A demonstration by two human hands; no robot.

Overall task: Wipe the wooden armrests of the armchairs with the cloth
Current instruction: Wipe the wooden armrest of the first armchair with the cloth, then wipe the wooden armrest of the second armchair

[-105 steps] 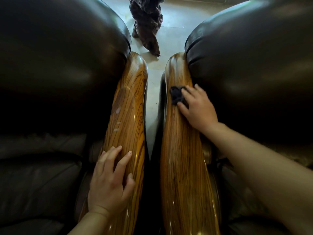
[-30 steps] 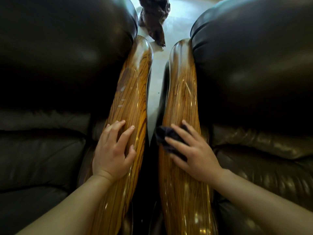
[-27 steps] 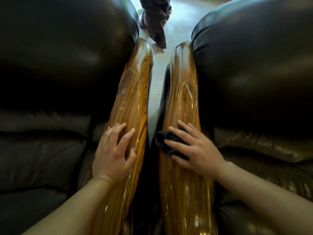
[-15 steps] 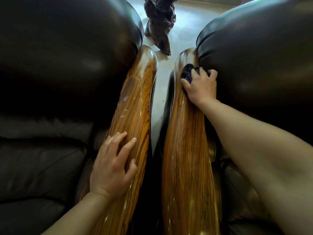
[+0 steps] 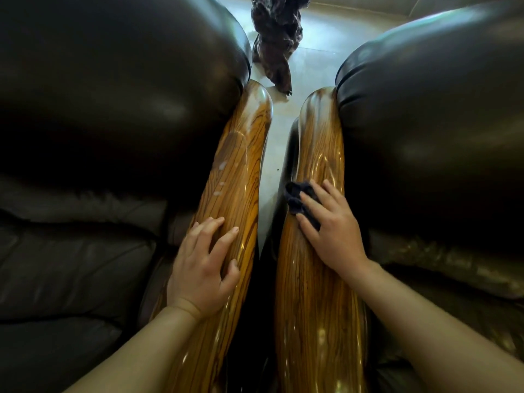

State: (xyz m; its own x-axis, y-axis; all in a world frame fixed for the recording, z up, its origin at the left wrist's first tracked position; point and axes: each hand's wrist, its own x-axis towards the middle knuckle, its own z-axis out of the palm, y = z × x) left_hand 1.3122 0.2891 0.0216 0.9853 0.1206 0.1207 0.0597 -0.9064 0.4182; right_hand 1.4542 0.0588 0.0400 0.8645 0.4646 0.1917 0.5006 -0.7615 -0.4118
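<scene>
Two glossy striped wooden armrests run side by side away from me. My right hand (image 5: 330,222) lies flat on the middle of the right armrest (image 5: 319,143), pressing a small dark cloth (image 5: 296,198) under its fingers; the cloth pokes out at the armrest's left edge. My left hand (image 5: 202,268) rests on the left armrest (image 5: 241,154) with fingers spread and nothing in it. Pale smudges mark the left armrest farther up.
Dark leather cushions of the left armchair (image 5: 113,95) and the right armchair (image 5: 431,114) bulge on either side. A narrow strip of pale floor (image 5: 269,177) shows between the armrests. A dark crumpled fabric thing (image 5: 276,41) lies on the floor beyond.
My right hand slid the cloth from the far end of the right armrest back to its middle, after sweeping out there from the middle. The left hand stayed put.
</scene>
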